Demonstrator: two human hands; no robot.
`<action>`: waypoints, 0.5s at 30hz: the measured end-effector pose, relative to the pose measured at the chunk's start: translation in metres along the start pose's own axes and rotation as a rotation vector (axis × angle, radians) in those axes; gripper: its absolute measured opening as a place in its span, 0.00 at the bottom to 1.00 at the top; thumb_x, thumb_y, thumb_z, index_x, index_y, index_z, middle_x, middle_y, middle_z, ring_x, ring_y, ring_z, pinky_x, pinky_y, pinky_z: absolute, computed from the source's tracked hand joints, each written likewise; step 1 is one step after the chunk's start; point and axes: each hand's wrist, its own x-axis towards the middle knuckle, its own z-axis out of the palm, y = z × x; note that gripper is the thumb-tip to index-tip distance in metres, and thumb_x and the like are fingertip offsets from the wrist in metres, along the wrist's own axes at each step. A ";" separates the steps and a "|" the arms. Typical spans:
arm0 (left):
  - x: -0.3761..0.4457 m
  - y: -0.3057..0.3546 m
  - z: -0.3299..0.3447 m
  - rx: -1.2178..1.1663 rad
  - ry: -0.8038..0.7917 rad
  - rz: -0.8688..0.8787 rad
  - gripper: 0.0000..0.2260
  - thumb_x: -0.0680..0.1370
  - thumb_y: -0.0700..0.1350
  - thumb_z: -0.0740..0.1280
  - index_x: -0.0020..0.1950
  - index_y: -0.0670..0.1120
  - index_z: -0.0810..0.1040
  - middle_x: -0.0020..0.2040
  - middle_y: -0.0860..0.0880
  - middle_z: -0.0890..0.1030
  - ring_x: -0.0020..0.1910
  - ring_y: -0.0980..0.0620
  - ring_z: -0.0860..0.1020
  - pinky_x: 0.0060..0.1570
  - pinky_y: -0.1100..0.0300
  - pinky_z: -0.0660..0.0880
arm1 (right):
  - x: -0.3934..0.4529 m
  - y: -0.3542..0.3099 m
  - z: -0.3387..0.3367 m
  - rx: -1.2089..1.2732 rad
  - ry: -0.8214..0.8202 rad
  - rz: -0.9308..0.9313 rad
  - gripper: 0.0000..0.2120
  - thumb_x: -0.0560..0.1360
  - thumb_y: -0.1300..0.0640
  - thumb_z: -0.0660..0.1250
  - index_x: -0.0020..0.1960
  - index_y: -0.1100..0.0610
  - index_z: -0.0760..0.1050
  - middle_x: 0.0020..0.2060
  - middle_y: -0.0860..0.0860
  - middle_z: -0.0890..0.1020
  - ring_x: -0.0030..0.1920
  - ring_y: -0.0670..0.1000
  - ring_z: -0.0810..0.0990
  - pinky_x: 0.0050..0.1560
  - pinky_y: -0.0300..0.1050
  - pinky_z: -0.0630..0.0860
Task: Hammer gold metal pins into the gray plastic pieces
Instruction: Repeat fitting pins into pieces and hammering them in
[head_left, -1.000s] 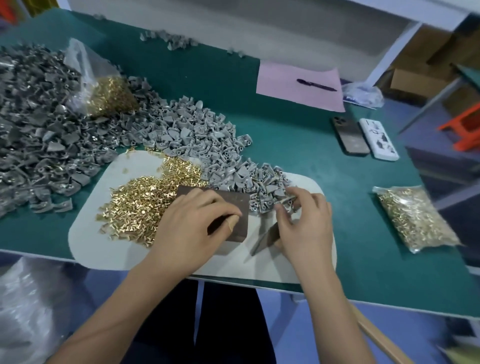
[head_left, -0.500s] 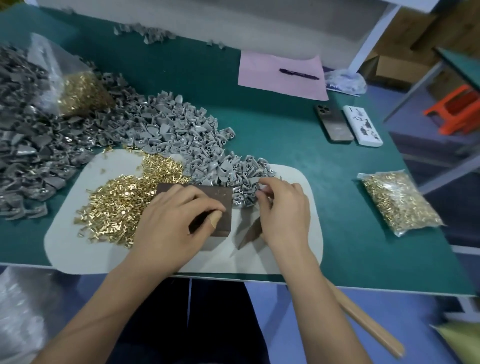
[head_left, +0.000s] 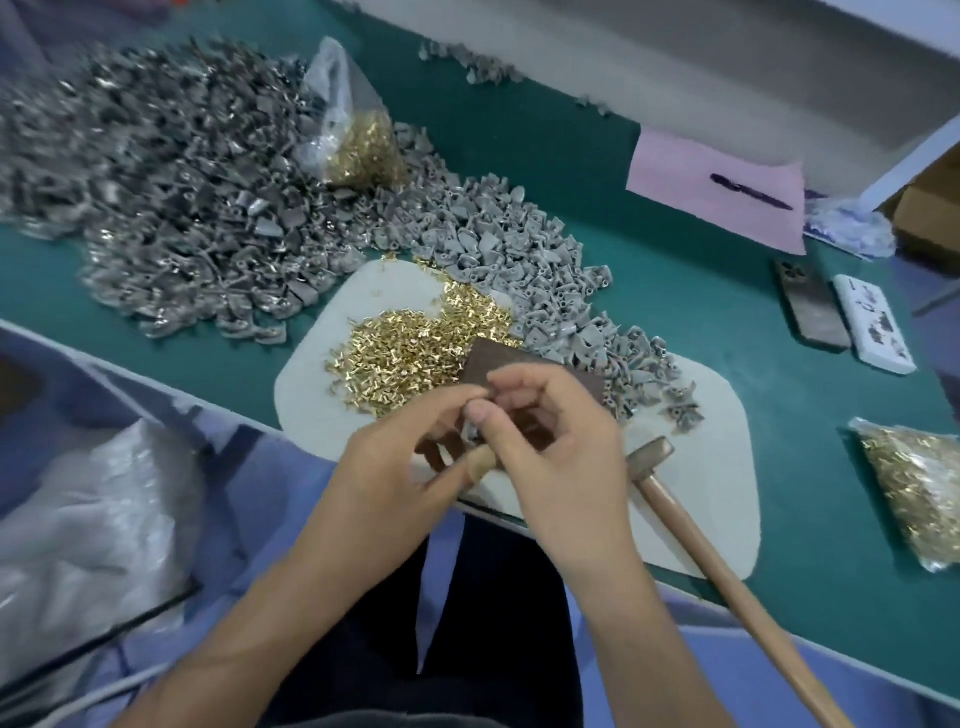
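My left hand (head_left: 400, 467) and my right hand (head_left: 561, 457) meet over the near edge of a white mat (head_left: 691, 509), both pinching one small gray plastic piece (head_left: 470, 431) between their fingertips. A loose heap of gold pins (head_left: 410, 353) lies on the mat just beyond my hands. A dark brown block (head_left: 498, 358) sits partly hidden behind my fingers. Light gray pieces (head_left: 519, 260) spill from the table onto the mat's far edge. A hammer (head_left: 691, 514) lies on the mat to the right of my right hand, untouched.
A big pile of darker gray pieces (head_left: 156, 197) fills the table's left. One bag of pins (head_left: 353, 145) rests on that pile, another bag (head_left: 914, 493) lies at the right. Two phones (head_left: 841, 322), pink paper with a pen (head_left: 727, 192), clear plastic sheeting (head_left: 88, 525) at lower left.
Both hands have come together and lifted a gray piece between them. My left hand left the brown block. The view swung left, and the hammer now lies free on the mat.
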 end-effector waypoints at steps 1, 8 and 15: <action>-0.003 -0.004 -0.009 -0.050 -0.014 -0.038 0.16 0.78 0.51 0.72 0.65 0.59 0.78 0.56 0.64 0.81 0.53 0.61 0.81 0.51 0.66 0.77 | 0.002 -0.001 0.006 -0.002 -0.036 0.005 0.09 0.75 0.56 0.76 0.52 0.46 0.82 0.42 0.45 0.84 0.47 0.50 0.84 0.49 0.50 0.82; -0.017 -0.028 -0.061 -0.384 0.105 -0.375 0.07 0.80 0.45 0.67 0.57 0.54 0.80 0.49 0.49 0.87 0.45 0.47 0.86 0.46 0.49 0.83 | 0.027 -0.001 0.051 -0.764 -0.073 -0.416 0.06 0.80 0.50 0.70 0.52 0.49 0.84 0.48 0.43 0.83 0.52 0.51 0.76 0.51 0.51 0.75; -0.015 -0.029 -0.082 -0.583 0.202 -0.420 0.09 0.83 0.50 0.61 0.53 0.44 0.68 0.47 0.44 0.87 0.39 0.42 0.85 0.34 0.58 0.79 | 0.059 0.003 0.078 -1.191 -0.222 -0.287 0.29 0.79 0.62 0.63 0.77 0.45 0.65 0.65 0.50 0.75 0.64 0.56 0.67 0.63 0.51 0.64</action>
